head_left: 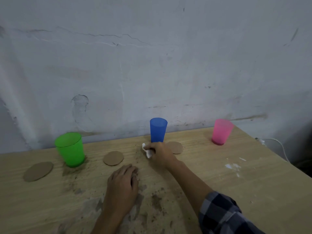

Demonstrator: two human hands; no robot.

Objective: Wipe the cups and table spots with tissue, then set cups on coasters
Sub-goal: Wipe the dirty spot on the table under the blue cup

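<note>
The right hand (160, 153) pinches a crumpled tissue (148, 153) against the tabletop (211, 179) just in front of the blue cup (158, 130), while the left hand (123, 184) rests on the tabletop nearer the person, fingers bent, with nothing visible in it. The task looks early: dark spots (157, 198) cover the near tabletop. All 3 cups, including green (70, 149) and pink (221, 131), stand beside, not on, the 3 coasters (113, 158).
</note>
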